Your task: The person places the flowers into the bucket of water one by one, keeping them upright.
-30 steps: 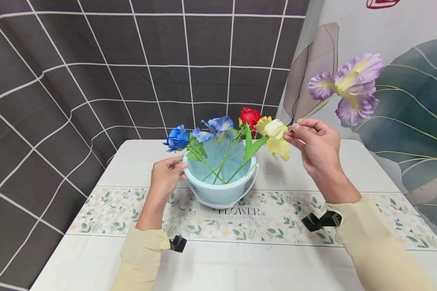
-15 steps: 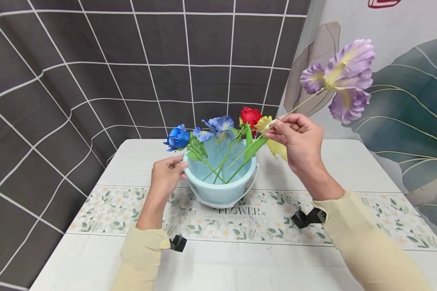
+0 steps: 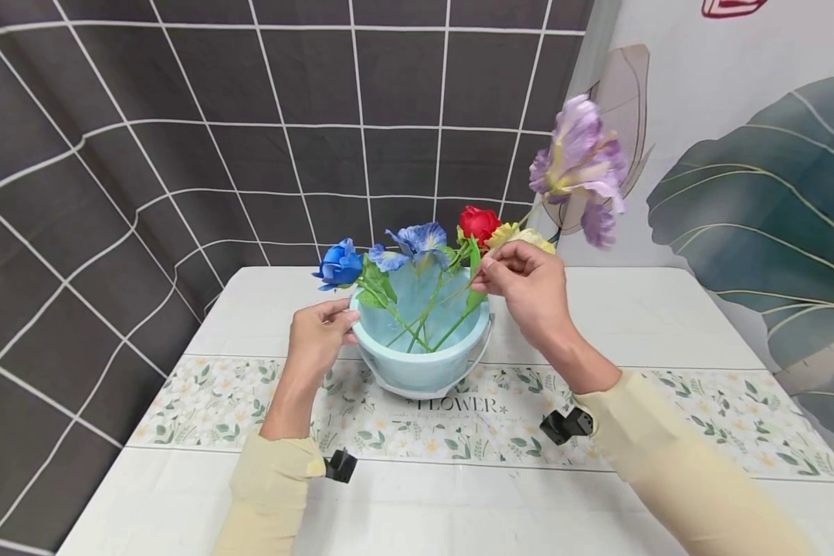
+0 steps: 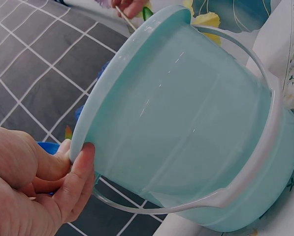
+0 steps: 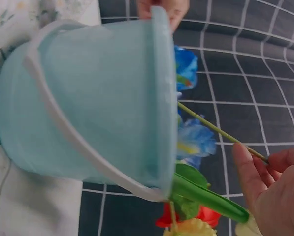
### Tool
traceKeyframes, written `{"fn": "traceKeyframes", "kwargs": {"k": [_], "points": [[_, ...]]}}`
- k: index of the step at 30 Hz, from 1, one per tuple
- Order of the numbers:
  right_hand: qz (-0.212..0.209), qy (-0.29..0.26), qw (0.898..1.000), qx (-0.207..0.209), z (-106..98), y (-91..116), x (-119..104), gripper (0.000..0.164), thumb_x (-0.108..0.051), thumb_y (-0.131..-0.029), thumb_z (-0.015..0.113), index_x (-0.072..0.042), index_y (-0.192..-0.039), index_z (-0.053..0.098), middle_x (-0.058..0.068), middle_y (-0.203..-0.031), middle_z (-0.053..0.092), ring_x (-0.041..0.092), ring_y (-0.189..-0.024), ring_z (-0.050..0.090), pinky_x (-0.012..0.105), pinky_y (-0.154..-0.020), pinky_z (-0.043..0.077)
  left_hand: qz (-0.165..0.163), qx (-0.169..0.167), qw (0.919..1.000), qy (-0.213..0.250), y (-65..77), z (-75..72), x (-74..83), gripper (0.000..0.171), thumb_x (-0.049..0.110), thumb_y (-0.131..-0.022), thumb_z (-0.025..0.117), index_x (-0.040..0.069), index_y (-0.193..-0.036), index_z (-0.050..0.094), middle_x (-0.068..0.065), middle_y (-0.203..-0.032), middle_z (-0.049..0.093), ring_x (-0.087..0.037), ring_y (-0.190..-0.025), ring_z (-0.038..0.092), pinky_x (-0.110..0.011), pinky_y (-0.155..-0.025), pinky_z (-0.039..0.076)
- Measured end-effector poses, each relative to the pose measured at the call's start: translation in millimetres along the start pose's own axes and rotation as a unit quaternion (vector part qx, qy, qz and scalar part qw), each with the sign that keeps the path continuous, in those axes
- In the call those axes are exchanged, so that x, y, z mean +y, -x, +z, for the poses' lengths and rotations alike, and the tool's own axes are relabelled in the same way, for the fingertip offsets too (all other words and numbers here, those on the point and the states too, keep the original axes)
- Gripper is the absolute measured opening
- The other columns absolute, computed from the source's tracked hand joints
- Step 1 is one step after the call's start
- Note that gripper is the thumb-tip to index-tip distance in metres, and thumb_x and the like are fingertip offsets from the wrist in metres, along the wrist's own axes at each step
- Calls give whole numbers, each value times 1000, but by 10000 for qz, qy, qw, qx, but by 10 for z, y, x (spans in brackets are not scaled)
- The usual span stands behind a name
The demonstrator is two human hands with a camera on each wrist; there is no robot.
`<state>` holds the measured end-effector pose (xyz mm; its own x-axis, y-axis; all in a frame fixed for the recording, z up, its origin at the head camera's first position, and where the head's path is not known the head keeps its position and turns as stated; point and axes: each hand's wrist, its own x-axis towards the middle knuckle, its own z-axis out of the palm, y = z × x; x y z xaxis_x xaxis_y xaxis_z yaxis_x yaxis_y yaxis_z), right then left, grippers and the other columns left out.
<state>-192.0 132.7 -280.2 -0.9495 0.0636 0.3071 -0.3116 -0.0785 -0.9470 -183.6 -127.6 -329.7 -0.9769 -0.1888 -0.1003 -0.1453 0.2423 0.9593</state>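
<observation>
A light blue bucket (image 3: 417, 374) stands on the table, its white handle (image 5: 82, 147) hanging down the near side. My left hand (image 3: 317, 333) pinches the bucket's left rim between thumb and fingers. My right hand (image 3: 528, 289) pinches the stem of a purple iris (image 3: 577, 166) over the bucket's right rim. In the right wrist view the stem (image 5: 213, 127) slants from the fingers to behind the rim. A blue rose (image 3: 339, 264), a blue iris (image 3: 417, 245), a red rose (image 3: 478, 224) and a yellow flower (image 3: 503, 233) lean out of the bucket; a white bloom is mostly hidden behind my right hand.
The white table (image 3: 417, 502) has a flower-printed band with the word FLOWER. A dark cloth with a white grid (image 3: 306, 154) hangs behind and to the left. On the right hangs a cloth printed with large leaves (image 3: 771, 201).
My right hand has moved left and slightly down with the purple iris, from beyond the yellow flower to over the bucket's rim. The left hand and the bucket have stayed put.
</observation>
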Motion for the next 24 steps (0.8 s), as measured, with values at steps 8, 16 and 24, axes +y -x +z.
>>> {"fn": "traceKeyframes", "kwargs": {"k": [8, 16, 24], "points": [[365, 694, 9966, -238, 124, 83, 179, 8, 5, -91, 61, 12, -91, 59, 14, -78, 67, 16, -67, 68, 33, -70, 61, -60, 0, 10000, -1, 3, -2, 4, 33, 9, -96, 60, 0, -127, 60, -16, -103, 61, -14, -75, 66, -20, -71, 58], [301, 1632, 9852, -432, 138, 144, 309, 10, -4, -92, 64, 5, -92, 68, 19, -82, 69, 22, -72, 70, 29, -70, 60, -72, -35, 10000, -18, 7, -5, -2, 33, 10, -96, 60, 0, -128, 60, -15, -104, 61, -14, -76, 66, -20, -72, 58], [-606, 3103, 9480, -362, 117, 199, 411, 8, -10, -88, 68, -6, -84, 73, 7, -78, 64, 21, -69, 56, 31, -63, 46, -119, -26, 9999, -45, 2, -9, 4, 35, 11, -96, 60, 1, -129, 59, -15, -105, 60, -14, -75, 67, -20, -71, 57]]}}
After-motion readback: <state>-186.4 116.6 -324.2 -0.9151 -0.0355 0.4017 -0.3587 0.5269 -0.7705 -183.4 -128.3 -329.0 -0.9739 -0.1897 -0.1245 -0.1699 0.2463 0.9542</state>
